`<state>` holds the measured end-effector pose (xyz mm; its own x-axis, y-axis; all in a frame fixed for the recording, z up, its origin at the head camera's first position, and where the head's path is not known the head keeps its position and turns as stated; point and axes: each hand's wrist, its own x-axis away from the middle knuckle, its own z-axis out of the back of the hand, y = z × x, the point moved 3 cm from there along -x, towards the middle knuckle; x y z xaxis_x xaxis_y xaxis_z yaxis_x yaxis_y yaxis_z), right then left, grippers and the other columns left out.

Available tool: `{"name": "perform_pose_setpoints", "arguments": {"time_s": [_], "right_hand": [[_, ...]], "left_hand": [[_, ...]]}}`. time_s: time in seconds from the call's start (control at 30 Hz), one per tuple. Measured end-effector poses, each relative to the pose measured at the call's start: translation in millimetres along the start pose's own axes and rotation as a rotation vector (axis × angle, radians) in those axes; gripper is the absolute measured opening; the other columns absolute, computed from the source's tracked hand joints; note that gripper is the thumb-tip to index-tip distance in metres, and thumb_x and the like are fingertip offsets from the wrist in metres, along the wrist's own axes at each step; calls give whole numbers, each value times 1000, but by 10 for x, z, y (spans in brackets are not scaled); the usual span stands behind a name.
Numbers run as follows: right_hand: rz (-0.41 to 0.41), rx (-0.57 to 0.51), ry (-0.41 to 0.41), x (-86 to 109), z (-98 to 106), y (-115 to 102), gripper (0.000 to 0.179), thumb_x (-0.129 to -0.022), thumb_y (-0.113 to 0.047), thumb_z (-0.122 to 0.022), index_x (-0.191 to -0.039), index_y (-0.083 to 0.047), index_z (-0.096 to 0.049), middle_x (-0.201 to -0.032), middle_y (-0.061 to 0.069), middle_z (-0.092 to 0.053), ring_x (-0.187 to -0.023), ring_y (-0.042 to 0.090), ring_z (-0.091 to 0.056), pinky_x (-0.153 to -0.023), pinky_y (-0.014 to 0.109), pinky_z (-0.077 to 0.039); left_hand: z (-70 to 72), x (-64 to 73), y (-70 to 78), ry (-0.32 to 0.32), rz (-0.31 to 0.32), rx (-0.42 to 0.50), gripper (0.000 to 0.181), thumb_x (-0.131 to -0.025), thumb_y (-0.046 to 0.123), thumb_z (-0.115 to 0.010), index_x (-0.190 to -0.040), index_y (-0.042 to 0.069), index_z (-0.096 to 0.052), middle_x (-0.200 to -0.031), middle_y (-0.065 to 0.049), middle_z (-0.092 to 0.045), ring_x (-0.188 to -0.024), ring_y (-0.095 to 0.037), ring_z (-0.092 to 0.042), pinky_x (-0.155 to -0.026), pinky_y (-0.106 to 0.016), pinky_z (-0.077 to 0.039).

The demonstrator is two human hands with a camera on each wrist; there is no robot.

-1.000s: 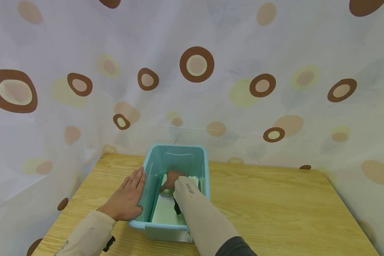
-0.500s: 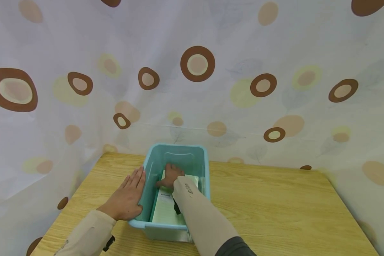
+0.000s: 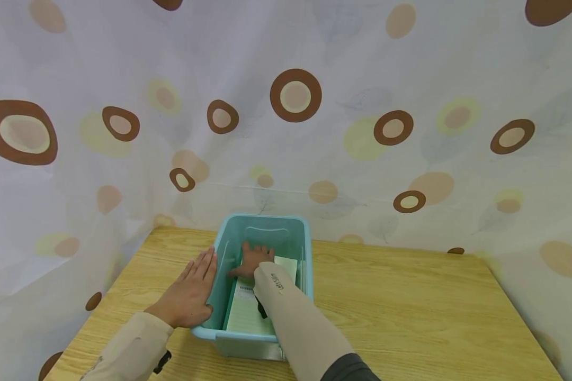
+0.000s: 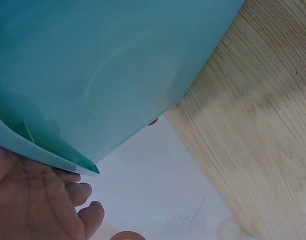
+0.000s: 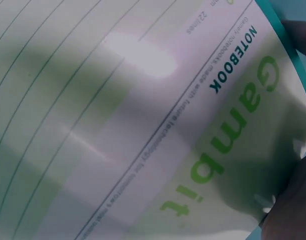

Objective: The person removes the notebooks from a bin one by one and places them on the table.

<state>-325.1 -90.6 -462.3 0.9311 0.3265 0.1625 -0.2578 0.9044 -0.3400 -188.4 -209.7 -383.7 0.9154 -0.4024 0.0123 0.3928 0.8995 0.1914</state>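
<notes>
My left hand (image 3: 188,296) lies with straight fingers along the left rim of a light-blue plastic bin (image 3: 255,347). In the left wrist view its palm and fingers (image 4: 40,202) touch the outside of that rim. Inside the bin lies a pale green notebook (image 3: 250,312) with a teal edge, printed "Gambit" in the right wrist view. My right hand (image 3: 251,263) reaches into the bin and grips the notebook's far end. Its thumb is at the teal edge and its fingertips (image 5: 290,205) curl over the far edge. The notebook's underside is hidden.
The bin stands on a wood-grain table (image 3: 410,312), left of its middle. A white patterned sheet (image 3: 343,79) hangs behind the table and along both sides. A clear upright piece (image 3: 302,275) shows along the bin's right inner wall.
My right hand has shifted slightly left and away from me, so its fingers now show at the notebook's far end. The notebook has shifted slightly away. The left hand and bin have not moved.
</notes>
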Motion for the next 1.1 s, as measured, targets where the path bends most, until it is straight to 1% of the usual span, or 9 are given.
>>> {"name": "perform_pose_setpoints", "arguments": {"time_s": [0.3,0.47,0.63,0.73,0.9,1.1], "right_hand": [[-6,33,29,-38,18,-23,80,-77,-57,-70,-141,-17,-42,-126,14,-58,-115,31,-51,-97,51,-34],[2,53,50,-12,54,-56,74,-81,-55,-66,-139,-15,-43,-122,15,-59,-114,32,-52,-96,51,-35],[-17,85,46,28,113,-88,73,-83,-53,-63,-142,-15,-41,-126,15,-57,-117,32,-51,-98,51,-34],[-20,124,54,44,166,-99,72,-85,-52,-60,-144,-16,-39,-129,14,-56,-120,32,-50,-99,50,-33],[-20,162,101,39,288,-142,69,-87,-48,-56,-144,-14,-39,-131,13,-56,-122,32,-49,-101,51,-32],[-51,170,100,51,446,-199,71,-87,-48,-54,-148,-18,-36,-137,12,-52,-128,32,-45,-105,51,-29]], "left_hand": [[12,1,0,-3,1,2,82,-77,10,-54,-145,-17,-18,-155,-32,-11,-142,-47,-13,-112,-59,-17],[21,4,2,1,2,6,82,-76,9,-54,-145,-17,-18,-155,-32,-10,-142,-47,-13,-112,-59,-17],[8,-1,-1,-7,5,15,82,-75,8,-53,-145,-17,-17,-155,-32,-10,-142,-47,-12,-112,-59,-16],[2,-12,4,-15,6,20,83,-75,8,-52,-145,-18,-16,-155,-32,-9,-142,-47,-11,-113,-59,-15],[8,-29,0,-12,6,5,83,-75,8,-52,-145,-18,-16,-155,-32,-8,-143,-47,-10,-113,-59,-14],[10,-13,17,-16,8,5,83,-75,8,-52,-145,-18,-17,-155,-33,-9,-142,-48,-11,-113,-59,-15]]}}
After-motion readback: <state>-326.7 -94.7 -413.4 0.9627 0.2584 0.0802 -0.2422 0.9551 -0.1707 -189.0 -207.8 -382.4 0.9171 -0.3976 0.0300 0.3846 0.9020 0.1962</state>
